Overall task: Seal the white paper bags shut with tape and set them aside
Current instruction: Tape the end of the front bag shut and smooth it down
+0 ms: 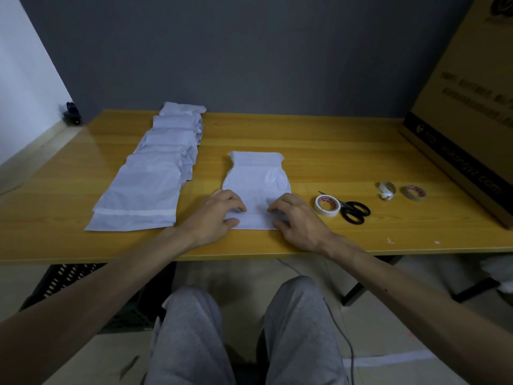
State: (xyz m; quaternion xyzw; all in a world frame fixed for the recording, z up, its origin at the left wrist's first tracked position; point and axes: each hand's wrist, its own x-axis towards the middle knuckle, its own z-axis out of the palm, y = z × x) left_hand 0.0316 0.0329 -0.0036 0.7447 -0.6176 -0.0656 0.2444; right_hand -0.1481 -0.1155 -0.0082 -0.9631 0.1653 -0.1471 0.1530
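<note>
We press left hand and right hand (fingers down, clasping nothing) on the fold of the white paper bag — reaching for the tape roll could let it spring open.

- cardboard box: cut off by the top and right edges; print too blurred to read.
- white paper bag: near corners covered by the left hand and right hand; whether the hands pinch or only press the folded strip cannot be told.
- row of bags: each overlaps the next; far ones mostly hidden.
- scissors: blades partly behind the tape roll.
- black object, far left corner of the bench: too dark to identify.
</note>
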